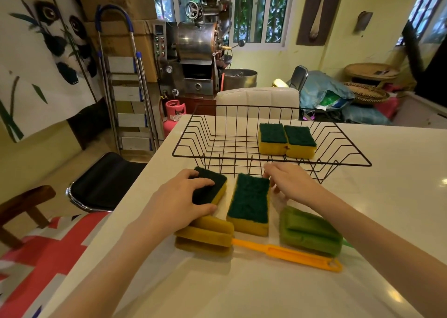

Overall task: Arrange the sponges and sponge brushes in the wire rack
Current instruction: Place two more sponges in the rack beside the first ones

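Note:
A black wire rack (pixel 191 134) stands on the white table (pixel 399 196) and holds two yellow sponges with green tops, one on the left (pixel 272 138) and one on the right (pixel 301 142), side by side. In front of the rack lie two more such sponges. My left hand (pixel 183 196) grips the left sponge (pixel 211 188) from above. My right hand (pixel 290 180) touches the far right edge of the middle sponge (pixel 250 203), fingers spread. Nearer me lie a yellow sponge brush (pixel 205 236) with an orange handle (pixel 290 255) and a green sponge brush (pixel 309 232).
A white chair back (pixel 256 100) stands behind the table's far edge, and a black chair seat (pixel 104 182) at its left. A stepladder (pixel 125 95), a pink gas cylinder (pixel 173 114) and a metal roasting machine (pixel 198 51) stand further back.

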`<action>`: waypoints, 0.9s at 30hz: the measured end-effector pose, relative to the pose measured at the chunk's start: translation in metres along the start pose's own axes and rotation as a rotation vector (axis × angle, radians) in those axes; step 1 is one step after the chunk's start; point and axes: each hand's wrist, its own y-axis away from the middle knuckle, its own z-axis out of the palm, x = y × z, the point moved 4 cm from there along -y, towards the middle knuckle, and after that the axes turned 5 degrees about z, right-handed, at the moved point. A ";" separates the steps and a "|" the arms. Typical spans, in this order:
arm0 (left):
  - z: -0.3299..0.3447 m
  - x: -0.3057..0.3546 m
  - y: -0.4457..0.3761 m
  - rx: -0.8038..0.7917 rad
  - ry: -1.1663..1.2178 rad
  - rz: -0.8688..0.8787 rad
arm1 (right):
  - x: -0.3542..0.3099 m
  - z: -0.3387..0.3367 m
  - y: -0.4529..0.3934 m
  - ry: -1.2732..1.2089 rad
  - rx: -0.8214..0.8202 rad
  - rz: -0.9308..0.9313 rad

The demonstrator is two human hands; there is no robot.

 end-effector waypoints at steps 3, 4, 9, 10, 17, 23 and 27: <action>-0.001 0.000 -0.001 -0.036 -0.013 -0.006 | -0.009 0.000 0.013 0.143 -0.048 -0.109; -0.002 0.000 -0.001 -0.046 -0.020 -0.008 | -0.012 0.000 0.019 0.159 -0.083 -0.142; -0.009 -0.001 -0.006 -0.047 -0.036 -0.043 | -0.026 0.001 0.041 0.302 -0.221 -0.298; -0.009 -0.001 -0.006 -0.044 -0.029 -0.054 | -0.027 0.003 0.042 0.348 -0.216 -0.313; -0.013 0.000 -0.007 -0.057 0.068 -0.009 | -0.025 0.012 0.041 0.369 -0.221 -0.365; -0.036 0.005 0.002 -0.029 0.192 0.062 | -0.027 -0.011 0.047 0.254 -0.255 -0.461; -0.055 0.018 0.007 0.021 0.201 0.118 | -0.030 -0.034 0.050 0.181 -0.242 -0.508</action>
